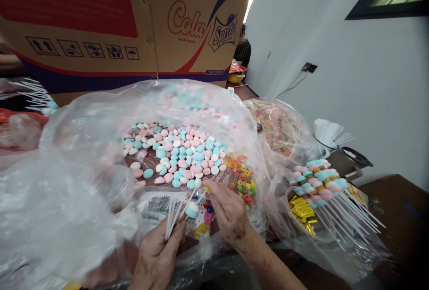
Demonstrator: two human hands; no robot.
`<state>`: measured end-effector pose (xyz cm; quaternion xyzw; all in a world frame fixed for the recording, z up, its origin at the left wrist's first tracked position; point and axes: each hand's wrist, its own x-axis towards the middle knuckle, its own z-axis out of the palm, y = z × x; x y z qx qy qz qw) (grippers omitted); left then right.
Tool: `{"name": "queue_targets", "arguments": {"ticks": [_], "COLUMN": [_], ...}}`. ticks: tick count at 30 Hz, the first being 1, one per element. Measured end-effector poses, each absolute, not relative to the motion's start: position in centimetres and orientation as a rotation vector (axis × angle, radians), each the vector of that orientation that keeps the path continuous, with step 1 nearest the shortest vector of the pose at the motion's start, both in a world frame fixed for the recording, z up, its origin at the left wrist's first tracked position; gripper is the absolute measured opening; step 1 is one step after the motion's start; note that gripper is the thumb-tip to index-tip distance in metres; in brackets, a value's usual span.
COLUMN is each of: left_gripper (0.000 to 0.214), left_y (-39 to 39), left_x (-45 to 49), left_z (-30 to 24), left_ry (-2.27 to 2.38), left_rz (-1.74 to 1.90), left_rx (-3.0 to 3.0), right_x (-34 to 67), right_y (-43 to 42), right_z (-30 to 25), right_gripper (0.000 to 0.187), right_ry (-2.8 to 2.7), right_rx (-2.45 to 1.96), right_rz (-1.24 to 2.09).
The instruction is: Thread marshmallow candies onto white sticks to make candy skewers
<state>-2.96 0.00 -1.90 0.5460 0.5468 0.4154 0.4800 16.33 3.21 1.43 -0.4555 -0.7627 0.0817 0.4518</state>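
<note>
My left hand (157, 254) is closed round a small bunch of white sticks (172, 218) at the bottom centre. One stick carries a blue and white candy (192, 209) near its tip. My right hand (228, 212) reaches to that stick's end, fingers pinched at the edge of the candy pile; what they hold is hidden. Both hands sit at the near rim of a large clear plastic bag (83, 147) holding a pile of pink, blue and white round candies (177, 153). Small coloured ring candies (241, 180) lie at the pile's right edge.
A big cardboard box (110, 26) stands behind the bag. To the right lie finished candy skewers (321, 182), gold-wrapped sweets (301, 212), a second bag of coloured candy (278, 124) and a cup of white sticks (330, 136). A person (241, 48) sits far back.
</note>
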Motion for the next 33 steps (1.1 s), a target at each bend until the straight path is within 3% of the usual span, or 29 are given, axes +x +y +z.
{"name": "queue_targets", "arguments": {"ticks": [6,22,33], "left_gripper": [0.027,0.035,0.029], "left_y": [-0.2,-0.1,-0.1], "left_x": [-2.6,-2.7,-2.9], "left_z": [-1.9,-1.8,-2.0], "left_ry": [1.38,1.347,1.347], "left_rz": [1.071,1.048,1.051], "left_rx": [1.27,1.178,1.179], "right_x": [15.9,15.1,14.7], "right_y": [3.3,3.8,4.3], "right_z": [1.5,1.9,1.8], "right_gripper": [0.042,0.038,0.035], "right_ry": [-1.867,-1.85,-1.849], "right_rx": [-1.08,-1.085,-1.061], "right_rz": [0.182,0.145,0.182]}}
